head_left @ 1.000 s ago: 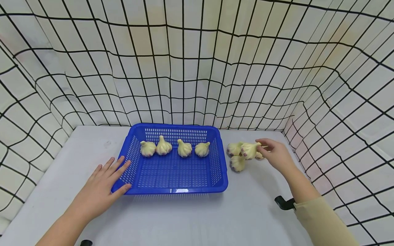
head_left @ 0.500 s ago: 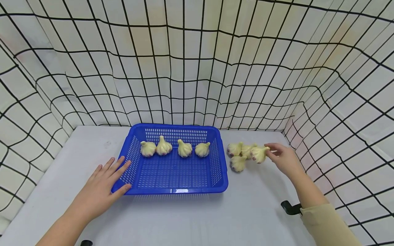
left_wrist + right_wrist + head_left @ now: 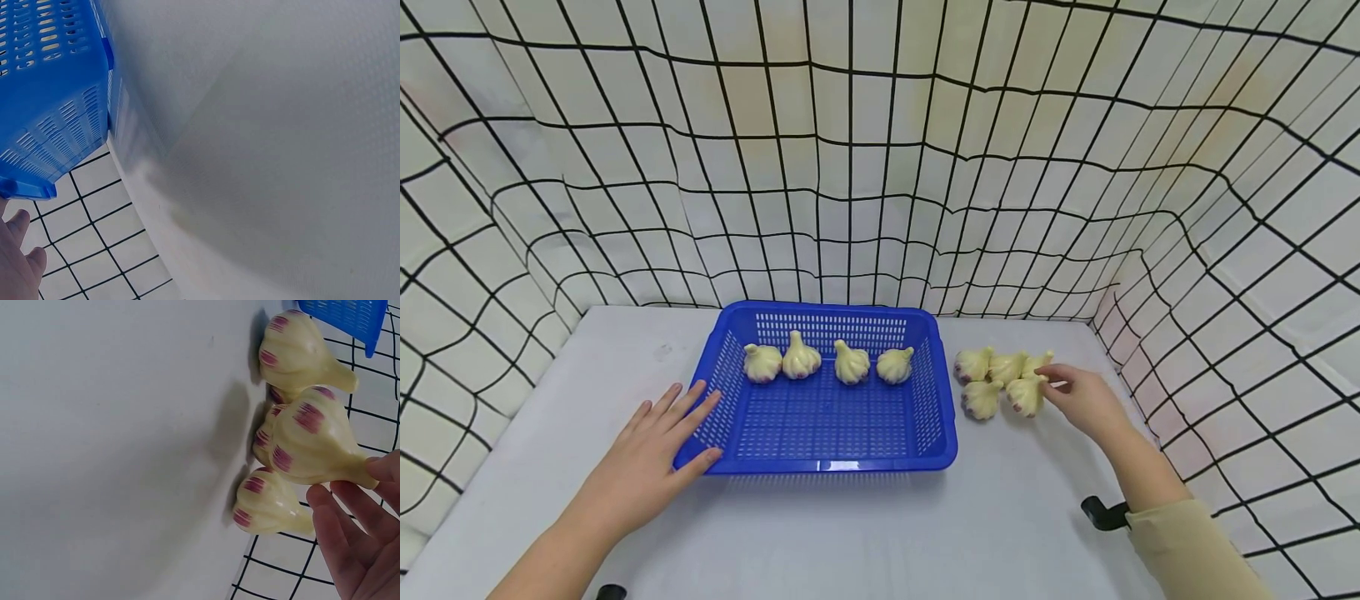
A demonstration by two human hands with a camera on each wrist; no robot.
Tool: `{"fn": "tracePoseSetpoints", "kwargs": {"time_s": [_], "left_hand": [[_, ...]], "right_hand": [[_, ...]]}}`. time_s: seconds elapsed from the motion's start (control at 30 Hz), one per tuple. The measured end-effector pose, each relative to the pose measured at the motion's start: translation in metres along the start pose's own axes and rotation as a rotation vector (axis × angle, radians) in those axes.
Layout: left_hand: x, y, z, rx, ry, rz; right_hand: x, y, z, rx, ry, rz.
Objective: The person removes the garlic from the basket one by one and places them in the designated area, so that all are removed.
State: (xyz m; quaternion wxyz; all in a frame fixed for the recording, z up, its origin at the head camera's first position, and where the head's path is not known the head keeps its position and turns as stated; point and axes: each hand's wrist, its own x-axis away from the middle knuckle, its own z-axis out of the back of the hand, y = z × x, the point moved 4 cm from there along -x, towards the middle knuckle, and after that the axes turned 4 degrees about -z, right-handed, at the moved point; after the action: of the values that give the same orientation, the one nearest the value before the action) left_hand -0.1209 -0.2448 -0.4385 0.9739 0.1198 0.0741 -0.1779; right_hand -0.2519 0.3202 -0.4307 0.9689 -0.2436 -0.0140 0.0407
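Note:
In the head view my right hand (image 3: 1088, 407) pinches a pale garlic bulb (image 3: 1026, 398) by its stem, at the near right of a cluster. The right wrist view shows that garlic bulb (image 3: 312, 439), with purple streaks, in front of other bulbs and casting a shadow. Several more garlic bulbs (image 3: 973, 366) lie together on the white table, right of a blue plastic basket (image 3: 827, 429). Inside the basket, garlic bulbs (image 3: 852, 364) stand in a row towards the back. My left hand (image 3: 651, 458) rests on the basket's left rim, fingers spread and straight.
A white tabletop (image 3: 880, 533) carries the basket and the bulbs. Black netting (image 3: 850, 150) over white walls closes off the back and both sides. The right arm is close to the right-hand netting. A black piece (image 3: 1103, 513) sticks out at the right wrist.
My right hand first moved right with the garlic bulb, away from the bulbs behind it, then came down and slightly nearer me. The left hand and the basket have stayed in place.

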Motion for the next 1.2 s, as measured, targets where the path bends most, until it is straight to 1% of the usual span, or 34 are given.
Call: {"fn": "tracePoseSetpoints", "kwargs": {"time_s": [0.4,0.8,0.97,1.2], "left_hand": [[-0.001,0.001,0.001,0.003,-0.024,0.012],[0.000,0.000,0.001,0.007,-0.028,0.014],[0.001,0.000,0.001,0.008,-0.030,0.025],[0.000,-0.001,0.000,0.003,-0.030,0.016]], "right_hand": [[-0.003,0.006,-0.014,0.023,-0.062,-0.022],[-0.004,0.004,-0.020,0.009,-0.056,-0.028],[-0.004,0.003,-0.022,-0.014,-0.062,-0.027],[-0.005,0.004,-0.024,-0.049,-0.074,-0.034]]}}
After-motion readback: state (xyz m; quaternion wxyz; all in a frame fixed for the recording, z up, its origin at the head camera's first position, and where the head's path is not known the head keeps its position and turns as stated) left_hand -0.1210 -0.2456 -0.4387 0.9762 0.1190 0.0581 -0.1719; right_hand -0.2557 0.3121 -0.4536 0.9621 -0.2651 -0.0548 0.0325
